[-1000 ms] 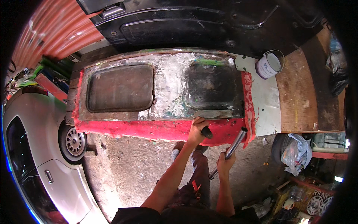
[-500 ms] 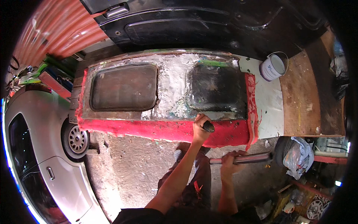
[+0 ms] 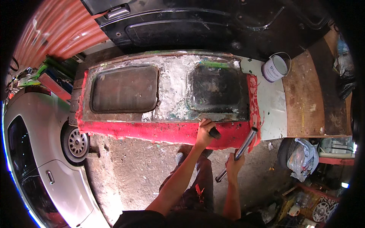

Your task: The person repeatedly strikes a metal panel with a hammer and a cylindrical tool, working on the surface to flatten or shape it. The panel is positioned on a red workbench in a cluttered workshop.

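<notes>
My left hand (image 3: 206, 133) is wrapped round the dark handle (image 3: 215, 133) of a tool; its working end, beyond my fingers at the panel's front edge, is hard to make out. In my right hand (image 3: 235, 162) is a metal pipe (image 3: 247, 142), gripped partway along and slanting up to the right over the red cloth's corner. Before me lies a worn panel (image 3: 173, 81) with two rounded recesses, patchy white coating and bare dark areas. Red cloth (image 3: 163, 130) sticks out from under it along the front and right side.
A white paint can (image 3: 274, 69) with a wire handle stands right of the panel, beside a wooden board (image 3: 304, 95). Behind is a large black vehicle panel (image 3: 182, 28). A silver car (image 3: 42, 148) stands at left. A tyre and plastic bags (image 3: 304, 161) lie at right.
The pipe has swung from nearly level to a steep slant, its far end rising toward the red cloth. My left hand stays at the panel's front edge, its tool handle tilted slightly lower.
</notes>
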`<state>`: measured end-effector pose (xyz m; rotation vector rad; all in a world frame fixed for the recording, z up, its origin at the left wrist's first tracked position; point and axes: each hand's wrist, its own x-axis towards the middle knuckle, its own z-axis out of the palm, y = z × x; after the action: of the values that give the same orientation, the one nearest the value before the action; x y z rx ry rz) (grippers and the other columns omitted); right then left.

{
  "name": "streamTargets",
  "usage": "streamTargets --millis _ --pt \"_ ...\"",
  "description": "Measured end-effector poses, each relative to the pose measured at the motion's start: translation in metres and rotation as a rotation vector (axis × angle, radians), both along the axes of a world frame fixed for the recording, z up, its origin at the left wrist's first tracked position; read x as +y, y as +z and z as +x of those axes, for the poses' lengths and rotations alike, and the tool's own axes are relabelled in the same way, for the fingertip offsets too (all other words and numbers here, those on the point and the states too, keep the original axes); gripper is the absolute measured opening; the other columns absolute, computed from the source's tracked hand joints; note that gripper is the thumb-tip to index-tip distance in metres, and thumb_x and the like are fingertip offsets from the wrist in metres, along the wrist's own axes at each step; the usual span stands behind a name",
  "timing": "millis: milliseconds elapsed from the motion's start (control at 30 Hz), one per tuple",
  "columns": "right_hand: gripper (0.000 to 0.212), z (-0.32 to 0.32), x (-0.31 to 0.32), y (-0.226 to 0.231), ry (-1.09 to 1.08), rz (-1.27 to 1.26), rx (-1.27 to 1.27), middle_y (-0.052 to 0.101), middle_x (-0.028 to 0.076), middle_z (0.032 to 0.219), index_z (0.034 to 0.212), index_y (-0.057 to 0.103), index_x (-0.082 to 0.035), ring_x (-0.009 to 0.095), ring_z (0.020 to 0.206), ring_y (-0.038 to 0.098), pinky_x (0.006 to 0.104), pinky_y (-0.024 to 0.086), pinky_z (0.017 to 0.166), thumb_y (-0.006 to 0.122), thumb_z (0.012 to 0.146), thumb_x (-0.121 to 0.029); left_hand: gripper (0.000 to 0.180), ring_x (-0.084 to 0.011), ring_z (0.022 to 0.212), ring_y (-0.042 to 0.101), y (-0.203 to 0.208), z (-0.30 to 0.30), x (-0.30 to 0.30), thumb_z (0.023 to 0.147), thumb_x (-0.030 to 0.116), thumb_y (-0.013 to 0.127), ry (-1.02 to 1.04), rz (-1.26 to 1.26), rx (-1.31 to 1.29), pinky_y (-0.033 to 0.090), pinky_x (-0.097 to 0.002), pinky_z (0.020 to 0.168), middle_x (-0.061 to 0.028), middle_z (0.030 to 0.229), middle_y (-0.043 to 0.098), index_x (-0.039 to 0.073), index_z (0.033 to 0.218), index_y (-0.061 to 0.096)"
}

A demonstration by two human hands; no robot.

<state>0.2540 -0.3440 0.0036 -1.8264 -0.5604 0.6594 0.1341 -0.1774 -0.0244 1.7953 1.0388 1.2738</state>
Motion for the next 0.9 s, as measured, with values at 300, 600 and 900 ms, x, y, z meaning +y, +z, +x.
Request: streamTargets --millis 300,600,900 --pt "0.009 -0.017 -0.010 0.011 0.042 -0.025 0.113 0.046 -0.001 0.061 0.085 0.051 -0.001 0.008 0.045 0.047 0.0272 0.034 0.038 0.054 0.079 0.005 0.021 -0.0308 0.076 0.054 0.003 0.001 0.006 0.057 -0.001 0.068 0.051 -0.011 -0.058 0.044 -0.0383 0.068 -0.0085 0.074 0.056 0.006 0.074 0.057" --pt "0.010 -0.029 0.024 0.066 -0.042 0.330 0.224 0.054 0.005 0.068 0.090 0.057 0.000 0.011 0.054 0.054 0.0285 0.041 0.047 0.058 0.080 0.002 0.021 -0.0312 0.075 0.053 0.010 0.011 0.010 0.057 -0.001 0.068 0.203 -0.068 -0.112 0.043 -0.0391 0.067 -0.0095 0.072 0.054 0.006 0.073 0.056" --pt "0.025 -0.003 0.004 0.014 0.148 -0.094 -0.293 0.053 0.008 0.064 0.103 0.055 0.007 0.016 0.055 0.055 0.0343 0.042 0.050 0.058 0.078 0.004 0.025 -0.0328 0.078 0.054 0.000 0.016 0.009 0.055 0.000 0.073 0.199 -0.046 -0.050 0.043 -0.0407 0.068 -0.0097 0.075 0.056 0.006 0.074 0.057"
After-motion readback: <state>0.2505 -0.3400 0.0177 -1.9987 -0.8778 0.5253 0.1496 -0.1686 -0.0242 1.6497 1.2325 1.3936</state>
